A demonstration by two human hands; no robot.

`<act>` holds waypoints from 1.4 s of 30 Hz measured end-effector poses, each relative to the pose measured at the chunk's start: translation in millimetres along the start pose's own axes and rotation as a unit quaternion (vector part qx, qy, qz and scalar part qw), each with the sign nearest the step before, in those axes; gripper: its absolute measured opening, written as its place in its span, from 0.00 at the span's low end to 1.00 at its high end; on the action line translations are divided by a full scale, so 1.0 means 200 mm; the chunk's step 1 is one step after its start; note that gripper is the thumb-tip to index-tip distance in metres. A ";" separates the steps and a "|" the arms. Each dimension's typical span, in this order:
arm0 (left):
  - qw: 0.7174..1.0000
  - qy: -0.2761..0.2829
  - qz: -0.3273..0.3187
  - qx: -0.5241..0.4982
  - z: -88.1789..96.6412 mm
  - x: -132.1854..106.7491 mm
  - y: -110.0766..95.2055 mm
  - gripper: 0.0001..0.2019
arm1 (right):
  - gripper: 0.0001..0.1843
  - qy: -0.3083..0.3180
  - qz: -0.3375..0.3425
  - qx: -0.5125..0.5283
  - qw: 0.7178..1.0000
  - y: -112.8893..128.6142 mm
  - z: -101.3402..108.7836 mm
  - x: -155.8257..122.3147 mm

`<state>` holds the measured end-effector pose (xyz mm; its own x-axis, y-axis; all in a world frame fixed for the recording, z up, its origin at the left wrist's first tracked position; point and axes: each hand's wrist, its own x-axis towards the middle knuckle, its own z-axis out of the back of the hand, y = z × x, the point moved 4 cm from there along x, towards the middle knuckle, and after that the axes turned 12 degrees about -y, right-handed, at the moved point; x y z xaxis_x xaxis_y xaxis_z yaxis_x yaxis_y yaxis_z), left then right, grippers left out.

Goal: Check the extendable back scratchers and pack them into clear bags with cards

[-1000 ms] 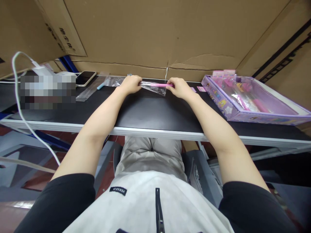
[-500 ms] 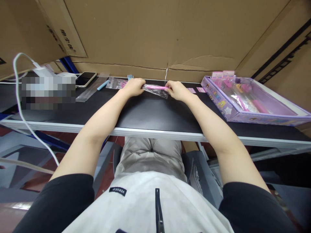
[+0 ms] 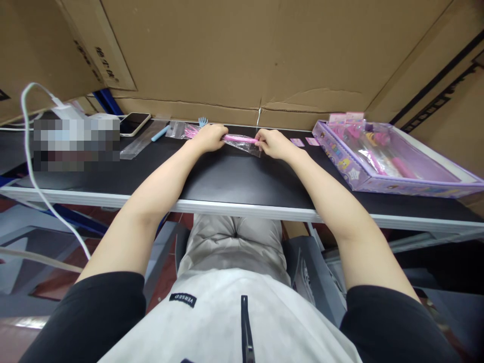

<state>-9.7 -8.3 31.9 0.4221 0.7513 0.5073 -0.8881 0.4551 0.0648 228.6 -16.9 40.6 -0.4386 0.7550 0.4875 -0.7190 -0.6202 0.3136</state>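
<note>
Both my hands reach to the far side of a black table (image 3: 242,176). Between them lies a clear plastic bag (image 3: 245,144) with a pink stick-like toy (image 3: 238,138) inside. My left hand (image 3: 207,138) is closed on the bag's left end. My right hand (image 3: 273,142) pinches its right end, fingers curled. Just behind my left hand lie another clear bag with pink pieces (image 3: 185,130) and a small blue fork-shaped piece (image 3: 203,121).
A purple toy box (image 3: 381,156) full of pink items sits at the right. Two pink tags (image 3: 305,141) lie near it. A phone (image 3: 135,122), a blue stick (image 3: 160,132) on a clear sleeve, a white charger and cable (image 3: 28,151) are at the left. Cardboard boxes (image 3: 242,55) wall the back.
My right hand has slid left along the bag toward my left hand, pushing the pink toy further in. A blue fork piece and another bag have come into view behind my left hand.
</note>
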 end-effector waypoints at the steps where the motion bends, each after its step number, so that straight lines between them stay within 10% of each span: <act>1: 1.000 0.003 0.001 0.001 0.00 0.00 -0.01 0.17 | 0.08 0.001 -0.001 -0.004 1.000 0.00 0.00 0.00; 42: 0.999 -0.006 -0.031 -0.026 0.04 -0.01 -0.08 0.17 | 0.19 0.043 -0.071 0.077 0.994 0.11 0.01 -0.03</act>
<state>2.8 -21.2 37.2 0.4730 0.7160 0.5135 -0.8500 0.5243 0.0520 216.4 -36.0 46.7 -0.3879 0.8484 0.3603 -0.6884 -0.5266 0.4988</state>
